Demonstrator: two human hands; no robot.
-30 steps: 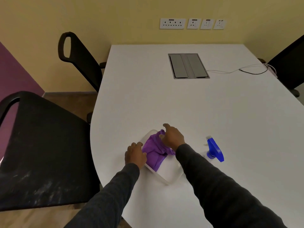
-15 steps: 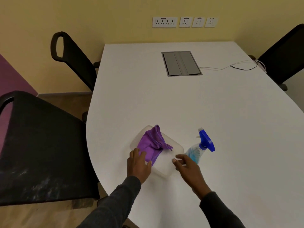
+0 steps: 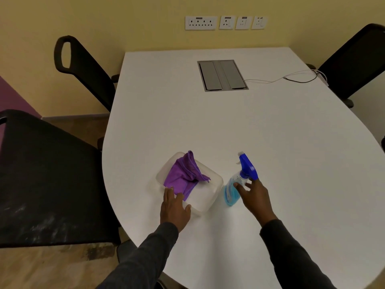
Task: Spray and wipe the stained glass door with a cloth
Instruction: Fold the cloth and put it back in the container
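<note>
While our left hand (image 3: 174, 207) lies flat, fingers straight, on the near rim of the clear plastic tub (image 3: 208, 200), its fingertips touch the edge of the purple microfibre cloth (image 3: 185, 176) bunched inside, and it grips nothing. Just right of the tub, our right hand (image 3: 255, 195) spreads wide about the neck of the spray bottle (image 3: 230, 192), thumb against the clear shoulder and a finger behind the blue trigger head (image 3: 248, 166), not closed round it.

We judge the risk sits there. The bottle stands tall and narrow, so a nudge before the grip closes could tip it toward the tub or send it off the white table's (image 3: 208, 122) curved edge. A finger catching the trigger would wet the tabletop. The light tub may also skid under a flat palm. Well beyond the tub lie a grey cable hatch (image 3: 223, 75) and wall sockets (image 3: 225, 22). No glass door shows, so cloth and bottle would need carrying to it.
</note>
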